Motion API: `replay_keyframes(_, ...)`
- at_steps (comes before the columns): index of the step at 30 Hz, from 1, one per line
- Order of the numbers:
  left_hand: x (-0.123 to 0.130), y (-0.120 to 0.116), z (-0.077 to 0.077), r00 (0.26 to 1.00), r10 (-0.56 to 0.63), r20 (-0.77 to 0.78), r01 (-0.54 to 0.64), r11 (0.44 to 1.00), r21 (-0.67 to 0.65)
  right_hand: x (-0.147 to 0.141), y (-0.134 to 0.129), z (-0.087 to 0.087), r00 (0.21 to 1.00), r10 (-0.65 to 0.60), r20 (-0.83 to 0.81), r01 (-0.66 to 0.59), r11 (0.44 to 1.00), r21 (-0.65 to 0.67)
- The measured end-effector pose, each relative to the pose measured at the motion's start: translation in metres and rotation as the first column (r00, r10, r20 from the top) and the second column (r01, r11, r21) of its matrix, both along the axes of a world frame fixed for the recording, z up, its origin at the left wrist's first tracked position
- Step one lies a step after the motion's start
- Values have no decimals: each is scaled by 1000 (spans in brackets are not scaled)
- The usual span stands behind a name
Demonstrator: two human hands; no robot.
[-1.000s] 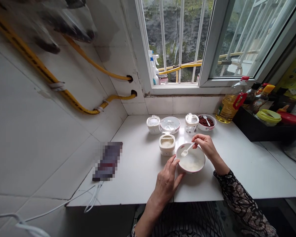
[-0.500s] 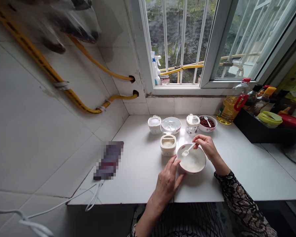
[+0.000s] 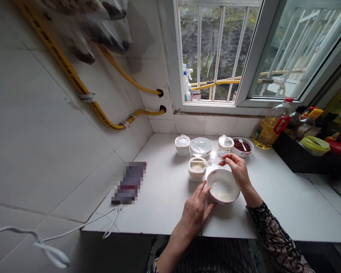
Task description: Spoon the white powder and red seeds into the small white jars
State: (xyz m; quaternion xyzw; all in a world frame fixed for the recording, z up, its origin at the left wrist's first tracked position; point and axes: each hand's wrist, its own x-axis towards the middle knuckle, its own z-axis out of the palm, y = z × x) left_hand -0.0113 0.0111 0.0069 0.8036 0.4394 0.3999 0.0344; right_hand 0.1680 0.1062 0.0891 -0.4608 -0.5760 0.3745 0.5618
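A white bowl (image 3: 235, 186) with a pink rim stands on the counter, with a little pale stuff in its bottom. My left hand (image 3: 194, 208) grips its left side, thumb low and fingers at the rim. Between thumb and fingers my right hand (image 3: 236, 167) pinches a small white spoon (image 3: 210, 163), above the bowl's far edge. Motion blurs the spoon; its head is beside the rim of an open cream jar (image 3: 197, 176) holding pale grains or powder. I cannot tell whether the spoon touches the jar or carries anything.
Behind stand a jar of white powder (image 3: 182, 147), a clear-looking bowl (image 3: 201, 146), a lidded jar (image 3: 225, 146) and a bowl of red beans (image 3: 241, 148) with a spoon. An oil bottle (image 3: 268, 131) and a black box (image 3: 290, 153) are right. A blurred dark object (image 3: 129, 184) lies left.
My right hand has brought the spoon up out of the bowl and leftward to the cream jar. My left hand stays on the bowl. The whole view has shifted slightly.
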Motion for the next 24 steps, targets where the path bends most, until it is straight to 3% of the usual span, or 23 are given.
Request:
replay_keyframes(2,0,0,0,1000,1,-5,-1,1000,1,-9,-3,1,991,-40,125,14,979,202)
replay_keyframes(5,0,0,-1,1000,11,-7,-11,1000,15,-19,-9,2,899,-77,432,-163,855,492)
replay_keyframes(7,0,0,-2,1000,13,-8,-13,1000,14,-20,-12,3,820,-109,561,-290,767,573)
replay_keyframes(9,0,1,-2,1000,10,-9,-10,1000,14,-18,-15,3,814,-153,561,-284,738,612)
replay_keyframes(12,0,0,-1,1000,11,-10,-11,1000,21,-8,-16,3,869,-215,446,-133,767,627)
replay_keyframes(15,0,0,0,1000,18,-8,-18,1000,21,8,-16,2,881,-236,409,-31,835,549)
replay_keyframes(18,0,0,1,1000,21,-8,-21,1000,17,21,-14,-1,824,-206,528,-70,888,455)
replay_keyframes(21,0,-1,0,1000,17,-11,-17,1000,13,23,-12,-6,726,-153,671,-167,907,387)
replay_keyframes(24,-1,-1,0,1000,17,-9,-16,1000,22,16,-13,-10,690,-42,723,-263,915,305)
